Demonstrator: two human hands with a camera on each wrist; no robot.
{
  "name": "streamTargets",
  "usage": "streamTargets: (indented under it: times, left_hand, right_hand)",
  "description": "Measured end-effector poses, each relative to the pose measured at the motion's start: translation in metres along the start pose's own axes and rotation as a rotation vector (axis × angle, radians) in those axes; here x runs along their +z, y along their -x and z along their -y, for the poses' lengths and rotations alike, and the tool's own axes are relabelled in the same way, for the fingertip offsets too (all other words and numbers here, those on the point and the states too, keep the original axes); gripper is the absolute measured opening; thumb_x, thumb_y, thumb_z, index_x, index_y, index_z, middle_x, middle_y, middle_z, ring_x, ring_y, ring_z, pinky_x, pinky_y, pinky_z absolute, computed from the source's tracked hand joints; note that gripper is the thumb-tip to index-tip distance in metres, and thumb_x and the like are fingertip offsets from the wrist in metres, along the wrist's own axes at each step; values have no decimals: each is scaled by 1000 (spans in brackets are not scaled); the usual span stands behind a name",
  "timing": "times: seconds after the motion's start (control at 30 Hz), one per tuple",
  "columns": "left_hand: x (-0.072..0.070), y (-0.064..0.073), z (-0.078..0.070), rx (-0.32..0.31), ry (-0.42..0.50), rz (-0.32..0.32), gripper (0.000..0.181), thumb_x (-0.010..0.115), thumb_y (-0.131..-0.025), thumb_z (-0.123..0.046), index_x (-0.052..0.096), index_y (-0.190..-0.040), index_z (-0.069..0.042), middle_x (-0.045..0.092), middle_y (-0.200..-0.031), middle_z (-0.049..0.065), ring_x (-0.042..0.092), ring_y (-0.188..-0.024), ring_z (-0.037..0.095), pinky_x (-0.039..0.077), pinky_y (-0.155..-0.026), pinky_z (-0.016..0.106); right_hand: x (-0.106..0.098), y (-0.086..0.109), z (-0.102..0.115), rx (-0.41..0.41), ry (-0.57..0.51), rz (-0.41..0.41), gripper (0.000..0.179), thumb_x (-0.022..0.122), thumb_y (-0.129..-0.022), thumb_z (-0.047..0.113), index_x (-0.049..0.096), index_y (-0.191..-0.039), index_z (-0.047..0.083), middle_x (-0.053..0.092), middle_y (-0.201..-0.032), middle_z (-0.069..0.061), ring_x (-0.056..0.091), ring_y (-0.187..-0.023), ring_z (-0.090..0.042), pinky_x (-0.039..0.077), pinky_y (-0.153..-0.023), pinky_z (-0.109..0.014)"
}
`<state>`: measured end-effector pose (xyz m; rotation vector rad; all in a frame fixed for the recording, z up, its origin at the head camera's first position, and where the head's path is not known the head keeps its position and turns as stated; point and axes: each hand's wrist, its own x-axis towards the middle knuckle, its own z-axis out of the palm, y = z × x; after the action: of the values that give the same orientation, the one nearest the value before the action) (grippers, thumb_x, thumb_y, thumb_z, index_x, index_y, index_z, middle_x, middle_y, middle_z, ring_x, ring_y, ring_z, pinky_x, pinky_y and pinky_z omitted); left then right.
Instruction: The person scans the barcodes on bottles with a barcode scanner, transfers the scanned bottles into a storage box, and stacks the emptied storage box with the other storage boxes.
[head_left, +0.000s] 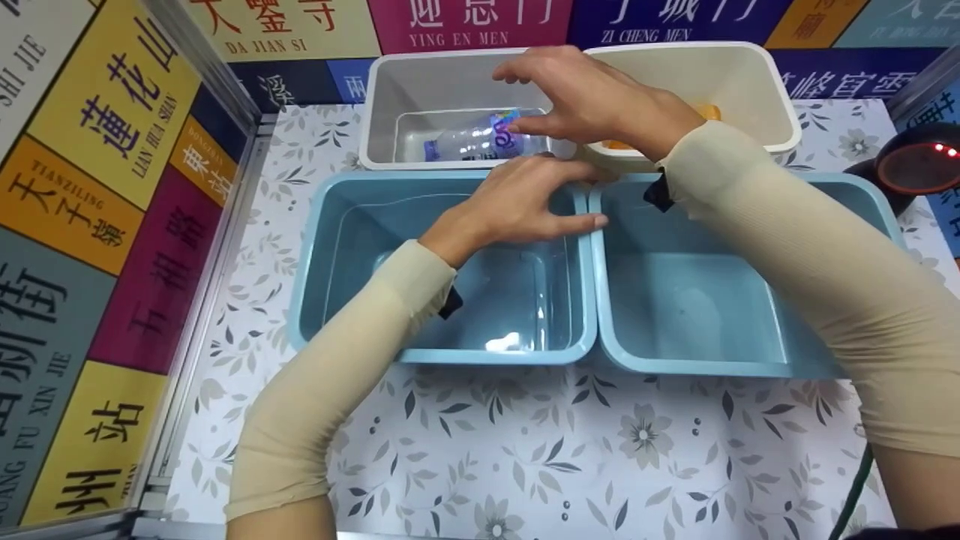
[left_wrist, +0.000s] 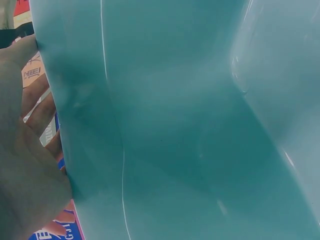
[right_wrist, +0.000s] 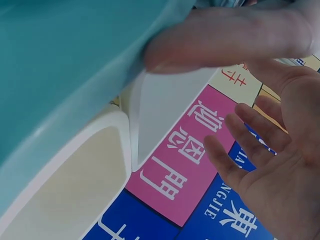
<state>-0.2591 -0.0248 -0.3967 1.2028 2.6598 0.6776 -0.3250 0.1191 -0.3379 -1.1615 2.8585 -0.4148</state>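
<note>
Two light-blue bins stand side by side, the left blue bin [head_left: 450,356] and the right blue bin [head_left: 697,367]. Over the left one's far right part is my left hand [head_left: 517,199], fingers relaxed and thumb extended toward the adjoining rims; contact with a rim is unclear. My right hand [head_left: 589,94] hovers farther back, fingers loosely bent and holding nothing visible. Below it, a clear plastic bottle [head_left: 469,142] with a purple-blue label lies in the left white bin [head_left: 375,112]. Spread fingers [right_wrist: 245,135] and a blurred finger [right_wrist: 225,40] show in the right wrist view.
The right white bin [head_left: 784,112] holds something orange [head_left: 709,112], partly hidden by my right arm. A dark round object with red lights [head_left: 919,161] stands at the right. Sign-covered walls [head_left: 150,315] border the left and back of the flower-patterned table [head_left: 645,450].
</note>
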Motion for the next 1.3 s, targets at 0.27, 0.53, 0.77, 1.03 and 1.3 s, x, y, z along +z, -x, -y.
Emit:
streamTargets:
  times: [0.27,0.53,0.77,1.03,1.3]
  left_hand:
    - [0,1,1,-4,30,15,62,54,-88,-73,55,-141,-40,60,-138,-22,55,-125,-2,42,-108,26]
    - [0,1,-1,-11,32,25,63,55,-88,-73,54,-141,-40,58,-140,-22,54,-126,-1,42,-109,27]
    - [-1,1,-2,-15,28,36,63,54,-88,-73,53,-142,-40,58,-140,-22,53,-128,-1,42,-110,29]
    - [0,-1,-2,5,-10,7,61,54,-88,-72,56,-140,-39,62,-135,-23,58,-118,-1,46,-102,26]
    - [-1,0,-2,10,1,8,61,53,-89,-72,55,-140,-39,60,-137,-23,56,-123,-1,44,-106,27]
  right_hand:
    - [-4,6,0,24,-5,-1,57,62,-98,37,45,-151,21,53,-150,-6,51,-136,-29,40,-115,-46]
    - [-9,18,-4,21,-2,-31,55,60,-100,37,46,-150,20,54,-149,-7,52,-134,-29,41,-115,-47]
    - [-12,27,-7,19,13,-47,54,59,-100,37,47,-149,19,55,-147,-8,55,-129,-30,47,-109,-49]
    - [-18,39,-10,4,17,-74,53,60,-99,37,49,-148,19,57,-145,-9,55,-128,-31,42,-114,-48]
    - [-18,48,-11,3,31,-85,54,61,-99,39,50,-147,19,59,-141,-9,56,-125,-29,43,-113,-48]
